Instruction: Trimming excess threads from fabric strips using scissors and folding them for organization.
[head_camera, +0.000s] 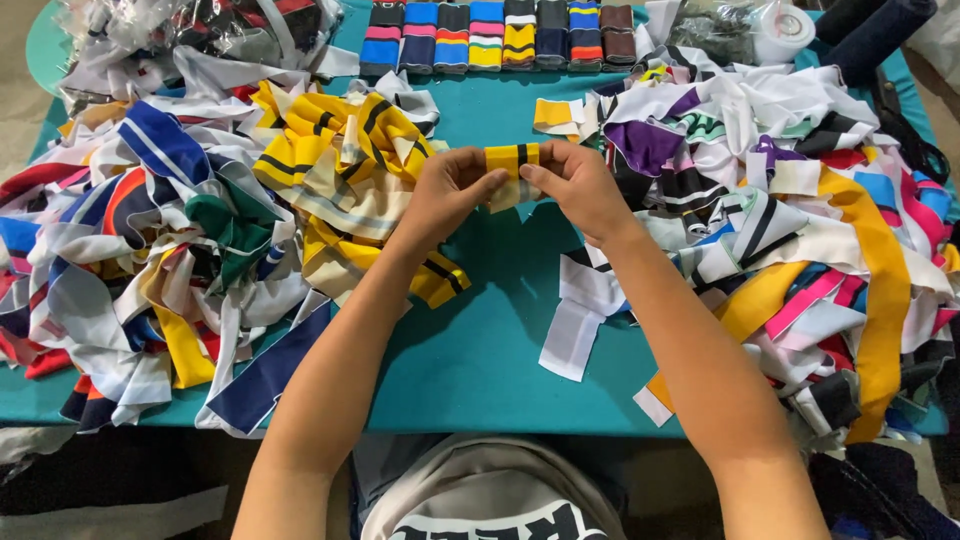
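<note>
My left hand (447, 190) and my right hand (578, 186) together hold a small yellow fabric strip with a black stripe (512, 158) above the teal table (480, 340). Each hand pinches one end of the strip, and a pale piece hangs just below it. A heap of matching yellow and black strips (345, 165) lies just left of my left hand.
Large piles of mixed coloured fabric strips cover the left side (140, 250) and right side (790, 230) of the table. A row of neatly folded striped pieces (500, 35) lines the far edge. A tape roll (785, 28) sits at the back right. A white strip (580, 320) lies below my right wrist.
</note>
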